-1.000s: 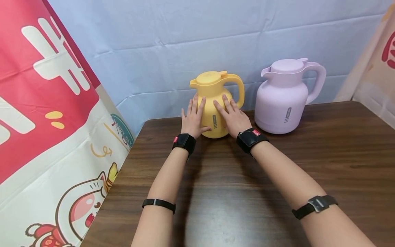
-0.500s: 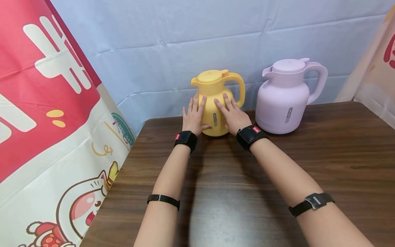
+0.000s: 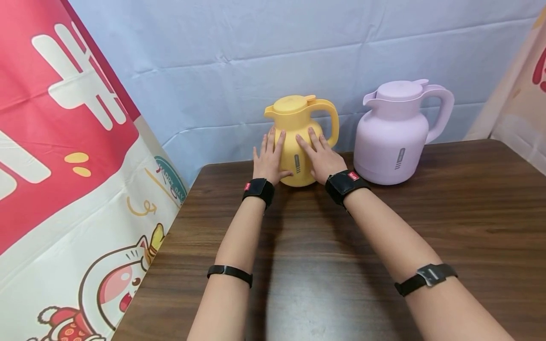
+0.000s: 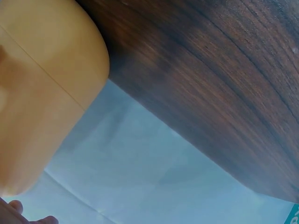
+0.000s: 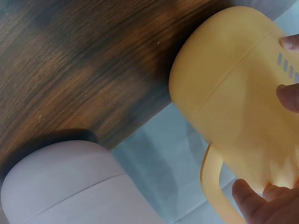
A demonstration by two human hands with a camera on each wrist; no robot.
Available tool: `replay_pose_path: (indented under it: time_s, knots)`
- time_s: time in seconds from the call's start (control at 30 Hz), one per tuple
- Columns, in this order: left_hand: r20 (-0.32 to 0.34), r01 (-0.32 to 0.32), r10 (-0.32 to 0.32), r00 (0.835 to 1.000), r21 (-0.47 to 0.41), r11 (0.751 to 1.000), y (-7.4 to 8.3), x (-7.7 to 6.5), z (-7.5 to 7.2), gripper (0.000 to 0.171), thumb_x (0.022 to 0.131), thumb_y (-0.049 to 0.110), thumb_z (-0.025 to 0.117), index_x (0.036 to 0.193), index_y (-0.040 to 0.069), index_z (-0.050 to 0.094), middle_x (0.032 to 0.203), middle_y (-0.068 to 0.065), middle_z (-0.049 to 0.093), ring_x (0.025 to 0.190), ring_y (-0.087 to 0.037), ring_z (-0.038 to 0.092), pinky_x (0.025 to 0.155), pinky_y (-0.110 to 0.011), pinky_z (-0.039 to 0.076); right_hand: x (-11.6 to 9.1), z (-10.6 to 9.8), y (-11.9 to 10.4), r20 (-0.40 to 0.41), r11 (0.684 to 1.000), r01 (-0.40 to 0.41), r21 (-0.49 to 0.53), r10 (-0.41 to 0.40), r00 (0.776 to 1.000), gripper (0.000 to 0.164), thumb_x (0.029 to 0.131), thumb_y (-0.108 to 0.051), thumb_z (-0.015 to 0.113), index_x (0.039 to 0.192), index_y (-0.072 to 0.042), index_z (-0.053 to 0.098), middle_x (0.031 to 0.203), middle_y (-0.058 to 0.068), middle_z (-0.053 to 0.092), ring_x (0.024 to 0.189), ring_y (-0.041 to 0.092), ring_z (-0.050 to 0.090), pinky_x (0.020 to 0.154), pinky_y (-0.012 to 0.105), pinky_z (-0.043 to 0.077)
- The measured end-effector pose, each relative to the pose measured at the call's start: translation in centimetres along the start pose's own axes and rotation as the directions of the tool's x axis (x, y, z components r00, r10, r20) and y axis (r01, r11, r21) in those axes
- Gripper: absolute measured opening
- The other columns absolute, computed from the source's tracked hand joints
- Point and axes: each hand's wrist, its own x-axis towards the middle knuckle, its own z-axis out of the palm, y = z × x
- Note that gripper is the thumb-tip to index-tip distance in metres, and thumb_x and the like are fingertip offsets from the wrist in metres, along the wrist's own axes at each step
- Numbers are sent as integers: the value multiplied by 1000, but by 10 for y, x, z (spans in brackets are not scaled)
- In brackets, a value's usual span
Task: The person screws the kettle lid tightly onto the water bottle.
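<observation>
A yellow thermos jug (image 3: 291,147) with a spout, flat lid and side handle stands upright near the back edge of the table. My left hand (image 3: 267,163) lies against its left side, fingers straight and spread. On the other side my right hand (image 3: 326,163) presses the body below the handle, its fingers likewise extended. In the left wrist view the jug's lower body (image 4: 46,93) fills the left, with only some fingertips (image 4: 16,206) at the bottom corner. The right wrist view has the right hand's fingers (image 5: 247,196) close by the jug's handle (image 5: 212,179).
A larger lilac thermos jug (image 3: 389,142) stands to the right of the yellow one, its handle pointing right. Behind the dark wooden table (image 3: 469,227) hangs a pale blue cloth (image 3: 239,71). A printed red and white cloth (image 3: 64,189) hangs along the left side.
The yellow jug has slid slightly away toward the back edge, with both hands staying flat on it. The lilac jug stands where it was.
</observation>
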Motion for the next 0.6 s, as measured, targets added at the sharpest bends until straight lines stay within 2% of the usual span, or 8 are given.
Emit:
replay_pose_path:
  time_s: [0.37, 0.6]
  knots:
    - [3, 15, -15, 1000, 7, 1000, 2, 2, -3, 129, 61, 53, 84, 153, 29, -4, 159, -4, -4, 144, -26, 6, 108, -61, 17, 2, -3, 0, 6, 1000, -7, -5, 7, 1000, 94, 84, -9, 71, 154, -23, 9, 158, 14, 0, 139, 42, 14, 78, 52, 51]
    - [0, 18, -18, 1000, 46, 999, 2, 2, -2, 130, 62, 56, 82, 152, 29, -7, 159, -5, -5, 143, -28, 9, 107, -61, 20, 2, -1, 0, 25, 1000, -11, 13, 10, 1000, 94, 84, -8, 70, 154, -23, 8, 158, 13, -3, 140, 42, 12, 75, 52, 52]
